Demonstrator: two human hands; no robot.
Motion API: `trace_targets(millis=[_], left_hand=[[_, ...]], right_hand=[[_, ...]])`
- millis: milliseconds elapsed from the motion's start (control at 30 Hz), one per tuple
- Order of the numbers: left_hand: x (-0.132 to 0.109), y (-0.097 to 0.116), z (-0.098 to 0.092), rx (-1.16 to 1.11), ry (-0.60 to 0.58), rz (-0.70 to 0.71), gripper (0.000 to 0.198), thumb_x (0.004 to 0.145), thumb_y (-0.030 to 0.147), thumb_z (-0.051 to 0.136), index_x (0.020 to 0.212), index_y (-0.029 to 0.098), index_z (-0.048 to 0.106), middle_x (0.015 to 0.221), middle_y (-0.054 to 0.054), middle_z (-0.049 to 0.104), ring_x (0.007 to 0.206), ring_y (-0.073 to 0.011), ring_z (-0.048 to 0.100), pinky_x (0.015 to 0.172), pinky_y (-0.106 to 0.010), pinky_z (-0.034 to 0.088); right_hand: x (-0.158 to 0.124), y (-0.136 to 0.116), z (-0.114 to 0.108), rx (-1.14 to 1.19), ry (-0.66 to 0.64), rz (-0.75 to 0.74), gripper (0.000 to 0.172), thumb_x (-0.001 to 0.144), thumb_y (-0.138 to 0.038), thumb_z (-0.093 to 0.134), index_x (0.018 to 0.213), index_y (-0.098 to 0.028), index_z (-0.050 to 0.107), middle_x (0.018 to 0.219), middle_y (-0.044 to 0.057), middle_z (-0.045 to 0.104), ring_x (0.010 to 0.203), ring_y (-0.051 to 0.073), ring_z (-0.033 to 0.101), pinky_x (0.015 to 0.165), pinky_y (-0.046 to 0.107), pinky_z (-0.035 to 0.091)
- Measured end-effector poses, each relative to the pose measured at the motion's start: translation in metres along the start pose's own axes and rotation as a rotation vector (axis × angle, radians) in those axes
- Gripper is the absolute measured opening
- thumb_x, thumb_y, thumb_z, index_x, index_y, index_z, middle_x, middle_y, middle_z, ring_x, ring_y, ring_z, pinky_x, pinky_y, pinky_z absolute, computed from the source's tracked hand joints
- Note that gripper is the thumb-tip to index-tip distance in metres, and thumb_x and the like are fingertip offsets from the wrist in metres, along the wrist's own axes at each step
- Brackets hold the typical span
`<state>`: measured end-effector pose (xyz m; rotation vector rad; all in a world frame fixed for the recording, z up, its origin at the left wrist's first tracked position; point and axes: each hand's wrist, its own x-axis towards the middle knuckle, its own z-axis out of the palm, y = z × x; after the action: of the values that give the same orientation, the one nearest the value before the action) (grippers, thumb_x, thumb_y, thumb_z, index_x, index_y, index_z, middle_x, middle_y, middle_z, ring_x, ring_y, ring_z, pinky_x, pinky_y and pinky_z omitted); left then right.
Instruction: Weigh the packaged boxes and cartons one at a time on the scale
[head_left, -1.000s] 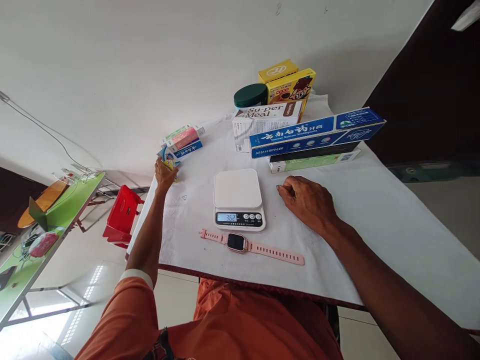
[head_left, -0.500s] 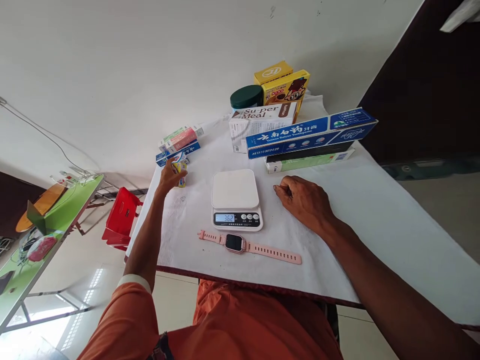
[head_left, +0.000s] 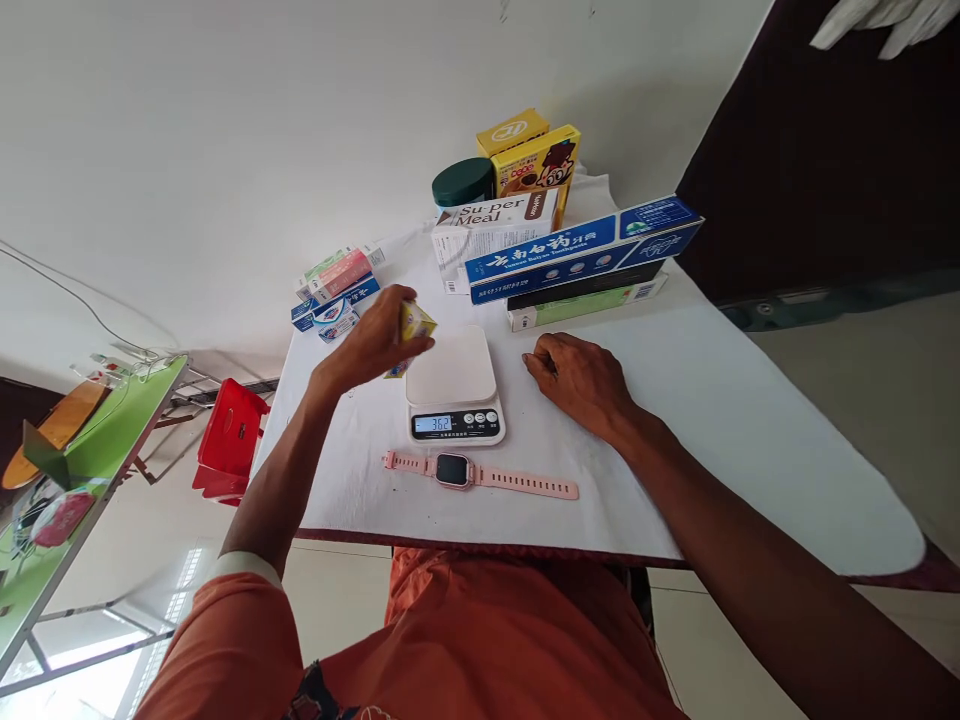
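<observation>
My left hand (head_left: 373,338) is closed around a small yellow box (head_left: 416,322), held in the air by the left edge of a white digital scale (head_left: 451,370). The scale's plate is bare and its display reads 362. My right hand (head_left: 576,375) rests on the white-covered table just right of the scale, fingers curled in; whether anything is inside them is hidden. In front of the scale lies a pink-strapped smartwatch (head_left: 454,470), stretched out flat.
Small boxes, among them a white-and-blue one (head_left: 335,318), are piled at the back left. Behind the scale stand a long blue toothpaste box (head_left: 585,255), a white Super Meal box (head_left: 491,235), yellow boxes (head_left: 534,165) and a green-lidded jar (head_left: 463,183). A red chair (head_left: 231,430) is left of the table.
My left hand has lifted the yellow box from beside the pile and carried it right, to the scale's edge. My right hand stays curled on the table. The view has shifted slightly.
</observation>
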<state>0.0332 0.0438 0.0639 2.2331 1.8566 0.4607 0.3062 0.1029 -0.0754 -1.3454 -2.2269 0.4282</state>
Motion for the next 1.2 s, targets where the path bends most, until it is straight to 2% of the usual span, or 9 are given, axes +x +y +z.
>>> trace_targets(millis=[200,500,567,667,733,867,967,1067,1200], left_hand=[[0.024,0.027,0.033,0.119,-0.315,0.160,0.055,0.093,0.035,0.064,0.142,0.018,0.045,0.149,-0.018,0.054,0.123,-0.0305,0.064,0.103,-0.046,0.054],[0.036,0.027,0.056,0.114,-0.395,0.217,0.058,0.094,0.030,0.062,0.148,0.017,0.047,0.148,-0.019,0.057,0.136,-0.0319,0.060,0.114,-0.049,0.050],[0.033,0.028,0.058,0.097,-0.381,0.207,0.061,0.096,0.031,0.062,0.151,0.015,0.045,0.152,-0.020,0.055,0.140,-0.0323,0.058,0.117,-0.049,0.048],[0.026,0.025,0.048,0.007,-0.310,0.193,0.079,0.092,0.046,0.073,0.158,0.019,0.041,0.160,-0.019,0.050,0.146,-0.0342,0.053,0.121,-0.050,0.046],[0.022,0.020,0.032,-0.074,-0.208,0.180,0.089,0.087,0.058,0.078,0.160,0.023,0.039,0.165,-0.017,0.047,0.151,-0.0354,0.049,0.123,-0.051,0.044],[0.012,0.010,-0.011,-0.126,0.074,0.137,0.087,0.092,0.066,0.071,0.162,0.026,0.039,0.166,-0.013,0.047,0.155,-0.0370,0.045,0.124,-0.056,0.042],[0.005,0.007,-0.031,-0.115,0.201,0.110,0.088,0.092,0.069,0.069,0.163,0.028,0.039,0.163,-0.012,0.050,0.154,-0.0397,0.045,0.121,-0.059,0.044],[0.001,0.005,-0.031,-0.133,0.213,0.111,0.090,0.091,0.071,0.070,0.163,0.027,0.039,0.163,-0.014,0.050,0.154,-0.0399,0.046,0.122,-0.058,0.043],[0.001,0.000,-0.018,-0.134,0.151,0.115,0.091,0.089,0.074,0.070,0.162,0.028,0.040,0.164,-0.014,0.049,0.153,-0.0390,0.047,0.122,-0.057,0.044]], right_hand=[[0.000,-0.003,-0.004,-0.009,-0.032,0.026,0.023,0.098,-0.025,0.050,0.075,-0.023,0.049,0.084,0.008,0.068,0.074,0.021,0.058,0.065,0.032,0.033],[0.001,-0.004,-0.006,-0.016,-0.053,0.016,0.021,0.099,-0.025,0.049,0.079,-0.022,0.055,0.087,0.009,0.070,0.077,0.022,0.061,0.067,0.034,0.035],[0.001,-0.004,-0.006,-0.016,-0.047,0.010,0.021,0.099,-0.025,0.049,0.079,-0.022,0.056,0.088,0.009,0.071,0.077,0.022,0.061,0.067,0.034,0.035],[0.001,-0.004,-0.006,-0.015,-0.043,0.001,0.022,0.098,-0.026,0.049,0.079,-0.022,0.057,0.088,0.009,0.071,0.076,0.022,0.060,0.067,0.034,0.035],[0.001,-0.004,-0.006,-0.023,-0.050,0.006,0.022,0.099,-0.026,0.048,0.079,-0.022,0.057,0.088,0.009,0.071,0.076,0.022,0.060,0.067,0.034,0.035],[0.002,-0.006,-0.006,-0.058,-0.065,0.028,0.022,0.098,-0.024,0.048,0.078,-0.022,0.056,0.086,0.009,0.070,0.076,0.022,0.061,0.066,0.034,0.032],[0.001,-0.006,-0.006,-0.059,-0.063,0.027,0.022,0.098,-0.023,0.048,0.077,-0.023,0.055,0.086,0.009,0.069,0.076,0.023,0.060,0.065,0.033,0.031],[0.001,-0.007,-0.007,-0.045,-0.063,0.025,0.022,0.099,-0.024,0.048,0.077,-0.023,0.055,0.085,0.009,0.069,0.076,0.023,0.060,0.065,0.033,0.032],[0.001,-0.006,-0.007,-0.043,-0.064,0.034,0.022,0.099,-0.024,0.048,0.077,-0.023,0.054,0.085,0.009,0.068,0.075,0.022,0.060,0.066,0.033,0.033]])
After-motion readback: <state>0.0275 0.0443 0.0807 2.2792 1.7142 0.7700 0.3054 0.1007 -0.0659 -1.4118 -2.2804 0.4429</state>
